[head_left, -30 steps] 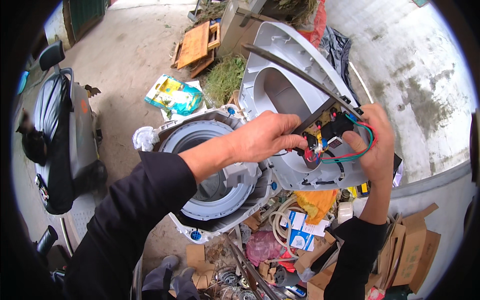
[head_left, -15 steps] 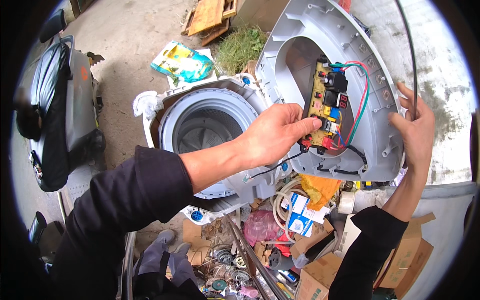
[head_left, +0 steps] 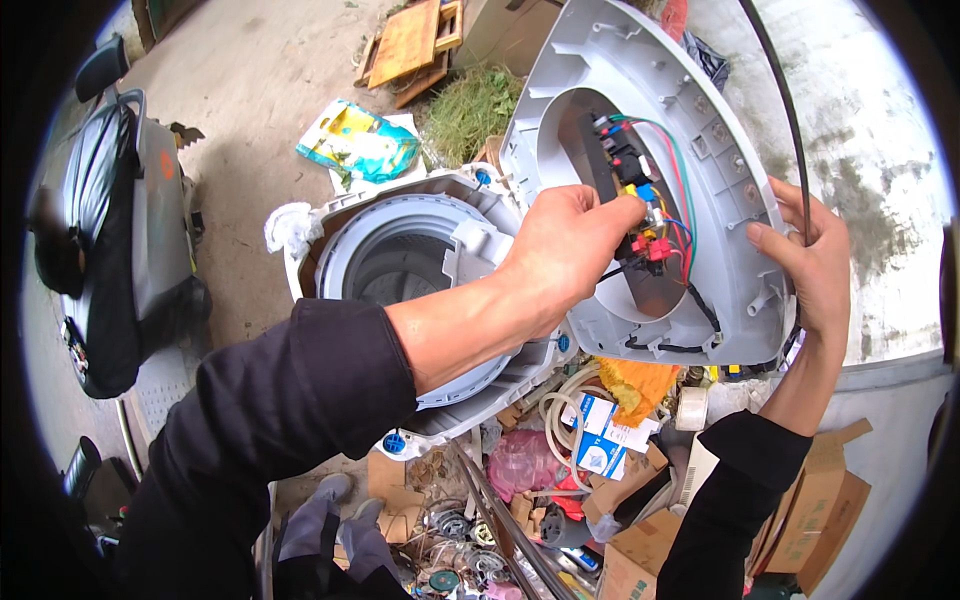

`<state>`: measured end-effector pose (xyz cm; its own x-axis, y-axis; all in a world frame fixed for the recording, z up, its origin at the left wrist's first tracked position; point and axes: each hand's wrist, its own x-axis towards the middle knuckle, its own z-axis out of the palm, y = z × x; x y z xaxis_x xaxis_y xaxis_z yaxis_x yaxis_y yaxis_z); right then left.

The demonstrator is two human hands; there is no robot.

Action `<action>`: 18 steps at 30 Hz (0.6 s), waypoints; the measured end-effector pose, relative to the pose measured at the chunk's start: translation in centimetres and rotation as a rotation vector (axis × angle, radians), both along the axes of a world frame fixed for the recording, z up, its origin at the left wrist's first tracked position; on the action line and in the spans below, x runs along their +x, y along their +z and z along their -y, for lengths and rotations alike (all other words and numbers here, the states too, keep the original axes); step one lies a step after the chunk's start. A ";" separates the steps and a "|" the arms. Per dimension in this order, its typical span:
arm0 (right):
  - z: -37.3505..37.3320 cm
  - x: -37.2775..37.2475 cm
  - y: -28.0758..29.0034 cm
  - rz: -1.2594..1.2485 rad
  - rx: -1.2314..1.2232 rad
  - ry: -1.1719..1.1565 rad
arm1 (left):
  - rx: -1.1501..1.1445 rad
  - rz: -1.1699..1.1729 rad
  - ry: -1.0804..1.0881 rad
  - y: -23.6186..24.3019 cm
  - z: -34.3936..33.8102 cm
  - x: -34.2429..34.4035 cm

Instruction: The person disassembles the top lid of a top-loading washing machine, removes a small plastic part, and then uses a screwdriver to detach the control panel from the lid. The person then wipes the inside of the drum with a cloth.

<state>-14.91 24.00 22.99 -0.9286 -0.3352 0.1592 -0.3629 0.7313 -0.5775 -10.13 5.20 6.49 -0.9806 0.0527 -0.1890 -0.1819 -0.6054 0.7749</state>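
Note:
My left hand [head_left: 575,245] is closed on a circuit board [head_left: 612,165] packed with black, red, yellow and blue parts. The board is tilted almost edge-on, in front of the oval opening of a grey plastic top panel [head_left: 725,180]. Red, green and blue wires run from the board, and a black cable lies along the panel's lower part. My right hand [head_left: 815,250] grips the panel's right edge, thumb on the inner face. Left of the panel stands an open top-loading washing machine [head_left: 345,225], its round drum [head_left: 400,265] partly covered by my left forearm. A grey plastic piece [head_left: 480,248] shows over the drum's rim.
A dark hose [head_left: 785,100] hangs down past my right hand. Below lie a coiled pale hose [head_left: 555,415], cardboard boxes [head_left: 645,555], an orange cloth [head_left: 640,385] and mixed scrap. A scooter [head_left: 150,230] stands at left. Wooden frames [head_left: 405,45] and grass [head_left: 475,105] are beyond the washer.
My left hand has turned the circuit board from face-on to nearly edge-on. The panel and my right hand have shifted slightly left. A grey plastic piece now shows over the drum's rim.

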 end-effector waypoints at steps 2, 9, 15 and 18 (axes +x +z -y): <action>-0.4 0.0 0.0 -0.006 -0.017 0.005 | -0.047 0.006 -0.056 0.8 -0.1 0.0; -1.3 -0.2 -0.5 -0.044 -0.018 0.032 | 0.020 0.023 -0.089 1.9 -0.1 -0.2; -2.2 -0.6 -1.0 -0.151 0.058 0.043 | -0.001 -0.012 -0.095 2.2 -0.5 0.1; -1.6 0.0 -1.1 -0.092 -0.025 0.083 | 0.086 -0.008 -0.146 2.9 0.2 0.4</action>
